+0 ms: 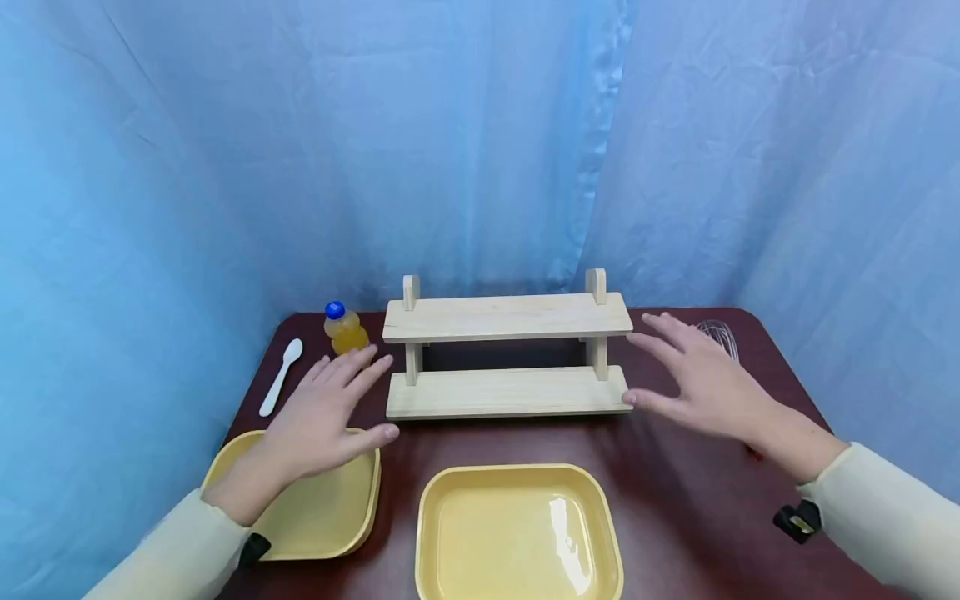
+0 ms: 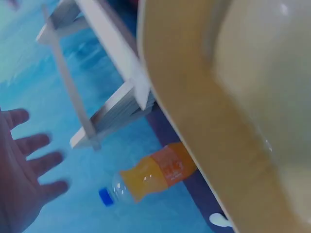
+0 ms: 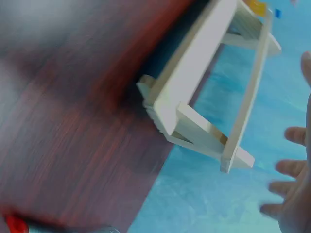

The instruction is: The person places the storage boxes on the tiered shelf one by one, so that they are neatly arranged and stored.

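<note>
My left hand (image 1: 322,417) is held over the yellow tray (image 1: 330,517) at the left, fingers spread and holding nothing. My right hand (image 1: 701,379) hovers with spread fingers beside the right end of a two-tier wooden shelf (image 1: 506,392), its thumb overlapping the lower board's corner in the head view. Behind the left fingers stands a small bottle (image 1: 347,329) of orange drink with a blue cap, also seen as the bottle (image 2: 155,172) in the left wrist view. Past the right hand lies a wire whisk (image 1: 720,335), partly hidden by that hand.
A second yellow tray (image 1: 517,533) sits at the front middle of the dark red-brown table (image 1: 667,500). Left of the bottle lies a white spoon (image 1: 281,377). Blue curtains (image 1: 480,150) hang round the back and sides of the table.
</note>
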Tool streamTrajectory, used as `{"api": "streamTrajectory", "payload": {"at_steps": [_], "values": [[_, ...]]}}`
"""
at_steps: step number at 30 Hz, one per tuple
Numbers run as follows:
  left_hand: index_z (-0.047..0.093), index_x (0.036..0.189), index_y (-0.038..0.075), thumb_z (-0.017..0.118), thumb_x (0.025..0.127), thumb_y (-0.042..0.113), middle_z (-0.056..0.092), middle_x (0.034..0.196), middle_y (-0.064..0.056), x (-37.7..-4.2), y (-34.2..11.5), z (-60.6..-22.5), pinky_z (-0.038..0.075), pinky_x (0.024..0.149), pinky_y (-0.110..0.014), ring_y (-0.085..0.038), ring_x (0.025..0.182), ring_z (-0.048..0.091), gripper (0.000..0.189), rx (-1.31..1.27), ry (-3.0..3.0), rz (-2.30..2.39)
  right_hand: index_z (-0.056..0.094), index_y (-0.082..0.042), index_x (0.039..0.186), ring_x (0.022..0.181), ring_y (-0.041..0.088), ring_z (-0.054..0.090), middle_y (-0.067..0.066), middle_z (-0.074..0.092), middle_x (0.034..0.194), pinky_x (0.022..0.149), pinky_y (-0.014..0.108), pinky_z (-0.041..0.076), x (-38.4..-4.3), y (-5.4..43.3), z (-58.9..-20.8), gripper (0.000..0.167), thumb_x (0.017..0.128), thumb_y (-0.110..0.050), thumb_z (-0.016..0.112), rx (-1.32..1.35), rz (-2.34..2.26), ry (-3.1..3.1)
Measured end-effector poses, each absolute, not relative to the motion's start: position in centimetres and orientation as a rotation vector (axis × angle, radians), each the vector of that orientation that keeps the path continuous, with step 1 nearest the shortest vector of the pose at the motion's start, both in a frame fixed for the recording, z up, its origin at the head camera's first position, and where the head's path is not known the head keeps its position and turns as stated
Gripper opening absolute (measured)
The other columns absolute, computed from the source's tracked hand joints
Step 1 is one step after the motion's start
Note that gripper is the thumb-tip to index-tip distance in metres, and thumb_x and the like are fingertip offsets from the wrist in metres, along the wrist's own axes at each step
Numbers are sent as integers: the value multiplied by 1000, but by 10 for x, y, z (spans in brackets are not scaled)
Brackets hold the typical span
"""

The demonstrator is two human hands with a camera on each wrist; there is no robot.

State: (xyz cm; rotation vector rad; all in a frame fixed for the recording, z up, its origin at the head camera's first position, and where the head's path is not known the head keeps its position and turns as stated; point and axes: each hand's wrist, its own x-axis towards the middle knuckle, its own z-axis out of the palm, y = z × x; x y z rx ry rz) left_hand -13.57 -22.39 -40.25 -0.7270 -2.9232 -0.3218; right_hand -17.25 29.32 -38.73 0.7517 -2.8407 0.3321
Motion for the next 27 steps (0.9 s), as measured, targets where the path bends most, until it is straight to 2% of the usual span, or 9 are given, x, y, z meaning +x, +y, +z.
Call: {"api": "streamTrajectory", "payload": {"at_steps": [3, 7, 10, 13, 16, 19, 21, 24, 27], "values": [[48, 154, 17, 62, 97, 58, 51, 154, -9, -129, -239, -397, 40, 114, -59, -34, 141, 49, 72, -667, -2918, -569, 65, -12, 134, 120, 33, 64, 10, 65, 134, 96, 57, 54, -183, 296, -387, 54, 92, -44, 76, 689, 544, -2875], [56, 147, 15, 64, 102, 38, 62, 140, -8, -120, -266, -396, 53, 100, -49, -26, 123, 62, 51, -511, -2874, -877, 69, -11, 128, 98, 23, 72, 6, 74, 113, 80, 42, 61, -200, 302, -395, 41, 96, -36, 74, 576, 816, -2947], [58, 144, 14, 66, 102, 26, 66, 132, -9, -111, -289, -400, 58, 88, -30, -12, 110, 65, 45, -422, -2822, -1040, 66, -9, 132, 93, 18, 73, 11, 74, 114, 73, 32, 61, -212, 305, -405, 45, 96, -35, 74, 479, 1076, -3000], [57, 144, 7, 66, 101, 17, 65, 131, -15, -101, -312, -405, 54, 83, -14, 3, 105, 63, 45, -369, -2802, -1195, 62, -6, 136, 93, 18, 74, 18, 71, 119, 70, 31, 63, -221, 307, -417, 49, 96, -32, 74, 394, 1290, -3013], [55, 144, -1, 68, 100, 14, 63, 133, -22, -89, -331, -412, 53, 82, -11, 14, 106, 57, 48, -305, -2823, -1255, 63, -4, 135, 93, 18, 74, 21, 71, 120, 70, 34, 64, -225, 306, -430, 47, 96, -28, 75, 347, 1341, -3007], [55, 145, -2, 71, 99, 19, 61, 137, -23, -77, -345, -422, 56, 84, -17, 6, 111, 57, 53, -211, -2886, -1158, 65, -5, 133, 92, 20, 73, 19, 72, 118, 69, 34, 63, -225, 305, -442, 44, 95, -26, 75, 331, 1261, -3019], [53, 146, -3, 72, 98, 20, 58, 140, -27, -68, -351, -427, 60, 89, -33, -12, 118, 61, 57, -165, -2923, -1095, 66, -5, 131, 93, 23, 73, 19, 73, 117, 70, 33, 62, -224, 305, -449, 43, 95, -26, 75, 335, 1192, -3026], [52, 147, -3, 71, 98, 23, 55, 143, -28, -56, -360, -434, 57, 90, -58, -35, 120, 58, 59, -90, -2960, -1024, 66, -6, 131, 100, 27, 73, 18, 73, 119, 73, 31, 59, -223, 306, -457, 44, 95, -29, 75, 331, 1087, -3040], [48, 147, -7, 70, 99, 23, 49, 145, -33, -47, -371, -439, 51, 90, -70, -46, 122, 53, 60, -5, -2981, -1015, 65, -5, 133, 104, 31, 72, 20, 72, 121, 75, 33, 57, -223, 308, -461, 46, 95, -30, 75, 332, 1064, -3051]]}}
